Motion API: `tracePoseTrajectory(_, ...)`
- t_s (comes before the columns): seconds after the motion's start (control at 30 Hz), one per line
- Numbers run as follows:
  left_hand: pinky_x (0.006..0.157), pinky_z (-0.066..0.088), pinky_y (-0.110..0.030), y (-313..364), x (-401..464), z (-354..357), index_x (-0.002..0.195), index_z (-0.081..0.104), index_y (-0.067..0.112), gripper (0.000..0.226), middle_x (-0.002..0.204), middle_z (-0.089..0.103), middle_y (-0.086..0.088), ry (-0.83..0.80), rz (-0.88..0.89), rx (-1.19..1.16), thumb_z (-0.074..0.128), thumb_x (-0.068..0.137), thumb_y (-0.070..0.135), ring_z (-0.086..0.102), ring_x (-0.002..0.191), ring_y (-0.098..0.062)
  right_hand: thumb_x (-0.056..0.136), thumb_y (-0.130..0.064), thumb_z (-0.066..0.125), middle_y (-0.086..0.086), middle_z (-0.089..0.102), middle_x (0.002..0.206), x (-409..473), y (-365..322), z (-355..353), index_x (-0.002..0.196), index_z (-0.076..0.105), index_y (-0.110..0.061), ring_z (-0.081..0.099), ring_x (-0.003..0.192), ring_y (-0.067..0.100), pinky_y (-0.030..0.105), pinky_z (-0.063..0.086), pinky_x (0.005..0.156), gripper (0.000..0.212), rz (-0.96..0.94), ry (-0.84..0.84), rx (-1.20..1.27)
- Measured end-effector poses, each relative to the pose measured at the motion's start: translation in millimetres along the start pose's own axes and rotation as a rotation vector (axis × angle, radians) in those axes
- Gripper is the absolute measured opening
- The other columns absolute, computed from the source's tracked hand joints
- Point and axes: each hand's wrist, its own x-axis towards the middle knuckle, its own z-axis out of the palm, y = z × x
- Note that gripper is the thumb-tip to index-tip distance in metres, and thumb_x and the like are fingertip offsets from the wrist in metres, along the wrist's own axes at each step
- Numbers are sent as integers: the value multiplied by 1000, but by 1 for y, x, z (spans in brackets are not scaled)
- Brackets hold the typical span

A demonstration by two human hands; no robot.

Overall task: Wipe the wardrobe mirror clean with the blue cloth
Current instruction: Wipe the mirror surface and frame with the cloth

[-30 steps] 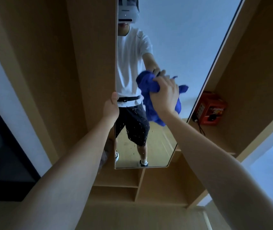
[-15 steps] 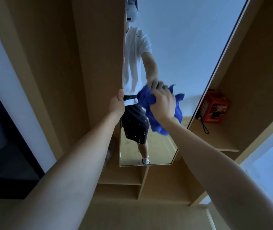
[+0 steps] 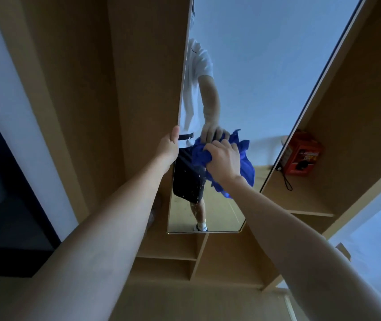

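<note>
My right hand (image 3: pixel 224 159) was clenched around the bunched cloth (image 3: pixel 246 163), fingers curled into its folds, pressing it flat against the mirror (image 3: pixel 266 77) in the lower half of the glass. Loose corners of the cloth stuck out above and below my fist. My left hand (image 3: pixel 168 148) gripped the mirror's left edge, thumb on the front of the glass and the fingers wrapped behind, out of sight. A red box (image 3: pixel 301 154) stood on the shelf (image 3: pixel 300 200) just right of the mirror. Compared with 1 second before, my right hand and the cloth sat lower on the glass, and my left hand held the edge at about the same height.
</note>
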Motion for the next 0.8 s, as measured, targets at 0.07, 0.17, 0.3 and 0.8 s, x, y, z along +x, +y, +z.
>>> tracePoseTrajectory(0.07, 97, 37, -30, 0, 0, 1, 145, 47, 15, 66, 143, 53, -8, -3, 4, -29, 20, 103, 58, 47, 133, -27, 59, 3, 65, 1, 62, 73, 27, -3, -23, 75, 65, -15, 52, 79, 31, 37, 36, 66, 24, 26, 102, 81)
tracePoseTrajectory(0.17, 94, 37, -30, -1, 1, 3, 142, 50, 16, 67, 129, 57, 2, -1, -9, -69, 22, 102, 61, 52, 123, -19, 62, 2, 54, 1, 60, 73, 69, -12, -60, 77, 63, -14, 51, 78, 30, 39, 38, 69, 24, 64, 285, 172)
tracePoseTrajectory(0.3, 87, 38, -31, -1, 1, 4, 142, 50, 18, 66, 124, 60, -1, 1, -18, -57, 21, 101, 62, 56, 115, -22, 63, -3, 54, 0, 63, 81, 86, -21, -57, 84, 67, -15, 53, 83, 31, 40, 39, 75, 28, 74, 369, 107)
tracePoseTrajectory(0.8, 111, 34, -40, -7, 3, -5, 121, 62, 32, 50, 144, 51, -6, -102, -21, -129, 27, 100, 63, 48, 132, -26, 62, 1, 59, 0, 62, 84, 83, -40, -53, 90, 70, -17, 56, 90, 34, 40, 38, 75, 35, 59, 325, 54)
